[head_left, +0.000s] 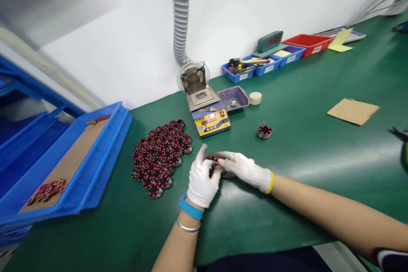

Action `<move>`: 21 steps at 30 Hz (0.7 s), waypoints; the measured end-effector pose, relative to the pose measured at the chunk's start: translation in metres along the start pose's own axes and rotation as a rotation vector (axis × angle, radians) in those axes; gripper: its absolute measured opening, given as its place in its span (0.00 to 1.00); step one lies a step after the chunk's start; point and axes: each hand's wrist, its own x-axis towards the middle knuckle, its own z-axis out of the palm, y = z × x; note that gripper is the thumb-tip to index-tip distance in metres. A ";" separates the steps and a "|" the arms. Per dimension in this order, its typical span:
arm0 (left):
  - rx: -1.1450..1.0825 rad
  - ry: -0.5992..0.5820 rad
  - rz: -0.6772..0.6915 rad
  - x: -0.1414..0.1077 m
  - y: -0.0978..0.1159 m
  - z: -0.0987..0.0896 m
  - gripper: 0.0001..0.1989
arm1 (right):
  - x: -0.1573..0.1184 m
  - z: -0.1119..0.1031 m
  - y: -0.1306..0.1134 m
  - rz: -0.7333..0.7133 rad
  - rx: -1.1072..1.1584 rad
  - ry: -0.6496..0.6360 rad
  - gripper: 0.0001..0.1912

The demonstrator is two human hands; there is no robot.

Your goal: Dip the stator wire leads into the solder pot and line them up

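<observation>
My left hand [204, 180], in a white glove, has its fingers curled around a red-and-black motor stator [213, 160]. From the other side my right hand [244, 168], also gloved, pinches the same stator at its rim; the fingers partly cover it. Under the right fingers a greyish part [228, 174] shows, too hidden to name. To the left of the hands stand many like stators [159, 153], packed close in a block. One single stator [264, 131] stands apart, beyond my right hand.
Behind the hands is a yellow-and-blue heating unit [212, 124] with a fan [193, 80] and duct [181, 12]. A purple tray [234, 97] and round white tin [255, 98] adjoin it. Blue bins [237, 77] line the wall; a blue crate [108, 153] stands left, cardboard [353, 111] right.
</observation>
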 end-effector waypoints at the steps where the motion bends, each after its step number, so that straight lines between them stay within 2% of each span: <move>1: -0.043 -0.038 0.017 -0.003 0.004 0.002 0.03 | 0.003 0.005 0.004 0.012 0.069 -0.021 0.32; 3: -0.123 -0.036 -0.020 -0.006 0.011 0.005 0.03 | 0.005 0.008 0.009 0.026 0.162 0.009 0.31; 5: -0.204 0.004 -0.150 -0.006 0.014 0.009 0.17 | 0.004 0.008 0.009 0.026 0.216 0.080 0.32; 7: -0.280 -0.018 -0.306 -0.003 0.015 0.013 0.29 | 0.001 0.008 0.009 0.020 0.208 0.136 0.33; 8: -0.316 -0.058 -0.361 -0.001 0.015 0.014 0.30 | 0.000 0.009 0.008 0.011 0.170 0.155 0.33; 10: -0.375 -0.128 -0.402 0.002 0.014 0.016 0.28 | -0.004 0.011 0.008 -0.025 0.006 0.224 0.31; 13: -0.396 -0.165 -0.428 0.005 0.013 0.017 0.29 | -0.011 0.010 0.009 -0.086 -0.333 0.378 0.29; 15: -0.406 -0.216 -0.466 0.006 0.014 0.014 0.24 | -0.013 0.006 0.010 -0.091 -0.461 0.437 0.29; 18: -0.461 -0.333 -0.496 0.007 0.012 0.004 0.09 | -0.015 0.001 0.011 -0.076 -0.439 0.437 0.29; 21: -0.653 -0.483 -0.500 0.007 0.003 -0.015 0.09 | -0.015 -0.003 0.009 -0.074 -0.334 0.413 0.29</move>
